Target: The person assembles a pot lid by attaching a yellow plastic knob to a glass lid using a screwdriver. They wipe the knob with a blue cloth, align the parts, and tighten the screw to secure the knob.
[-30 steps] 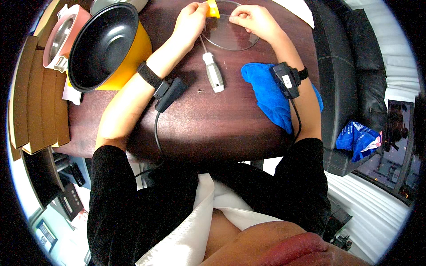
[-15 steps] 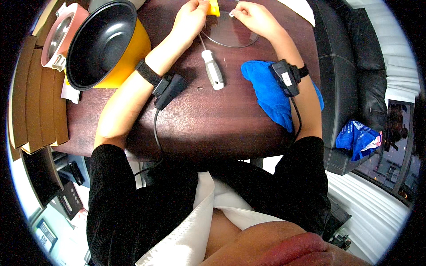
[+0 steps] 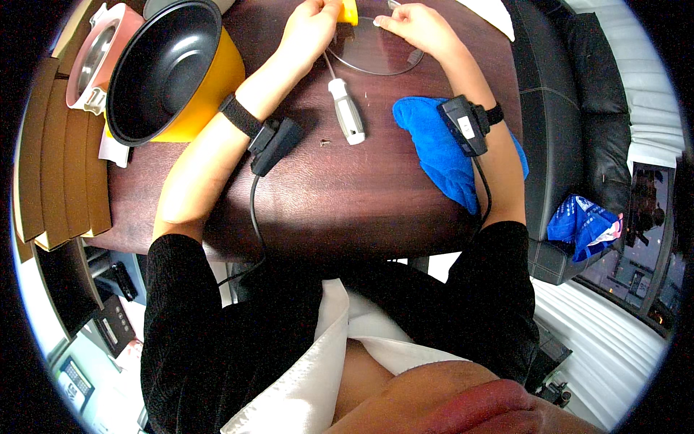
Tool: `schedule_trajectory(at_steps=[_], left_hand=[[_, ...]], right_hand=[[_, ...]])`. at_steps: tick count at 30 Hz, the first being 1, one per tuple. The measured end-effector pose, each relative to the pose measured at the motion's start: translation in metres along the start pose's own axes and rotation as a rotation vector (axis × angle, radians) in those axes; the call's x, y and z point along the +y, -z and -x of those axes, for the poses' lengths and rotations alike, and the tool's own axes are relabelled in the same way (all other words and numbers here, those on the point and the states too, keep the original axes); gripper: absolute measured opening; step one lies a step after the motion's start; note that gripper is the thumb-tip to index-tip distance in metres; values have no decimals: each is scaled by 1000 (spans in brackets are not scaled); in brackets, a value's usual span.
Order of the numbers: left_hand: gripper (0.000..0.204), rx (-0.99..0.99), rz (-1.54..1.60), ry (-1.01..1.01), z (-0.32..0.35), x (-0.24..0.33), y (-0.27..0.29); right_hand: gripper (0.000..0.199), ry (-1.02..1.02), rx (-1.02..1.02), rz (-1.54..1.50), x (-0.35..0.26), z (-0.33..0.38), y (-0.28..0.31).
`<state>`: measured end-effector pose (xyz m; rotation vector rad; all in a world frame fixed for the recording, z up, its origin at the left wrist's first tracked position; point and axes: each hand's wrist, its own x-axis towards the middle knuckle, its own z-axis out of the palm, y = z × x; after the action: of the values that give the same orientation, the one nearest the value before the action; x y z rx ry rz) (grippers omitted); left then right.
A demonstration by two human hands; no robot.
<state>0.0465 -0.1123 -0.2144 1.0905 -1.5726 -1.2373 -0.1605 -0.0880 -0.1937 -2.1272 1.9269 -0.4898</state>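
At the far edge of the view, my left hand point(image 3: 311, 30) is closed on a small yellow piece point(image 3: 348, 12), whose far part is cut off. My right hand point(image 3: 419, 29) is across from it, thumb and fingers drawn together over a clear glass lid point(image 3: 376, 54) with a thin metal rim. What its fingertips hold, if anything, is too small to make out. A screwdriver point(image 3: 347, 112) with a white and grey handle lies just nearer than the lid, its shaft running toward my left hand. Close to its handle lies a tiny metal piece point(image 3: 325, 142), perhaps a screw.
A yellow pot point(image 3: 230, 83) with a black inside stands tilted at the left, beside a pink container point(image 3: 76, 90) and cardboard boxes point(image 3: 61, 159). A blue cloth point(image 3: 434, 155) lies under my right forearm. A black sofa point(image 3: 553, 130) adjoins the brown table point(image 3: 325, 210) on the right.
My right fingertips have shifted slightly over the lid, and the pale bit seen at them before is less plain. My left hand stays on the yellow piece.
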Motion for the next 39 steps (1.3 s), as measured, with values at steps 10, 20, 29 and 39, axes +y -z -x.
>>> schedule_trajectory(at_steps=[10,20,29,39], left_hand=[[33,-73,-254,-123,-2,3,4],[35,-43,-261,-141,-1,3,2],[35,-87,-304,-116,-5,1,6],[34,-105,-327,-147,-2,9,6]], right_hand=[[46,-39,-18,-156,17,-7,-8],[55,-58,12,-61,5,-3,-3],[55,-45,19,-187,19,-11,-13],[59,-376,177,132,2,6,16]])
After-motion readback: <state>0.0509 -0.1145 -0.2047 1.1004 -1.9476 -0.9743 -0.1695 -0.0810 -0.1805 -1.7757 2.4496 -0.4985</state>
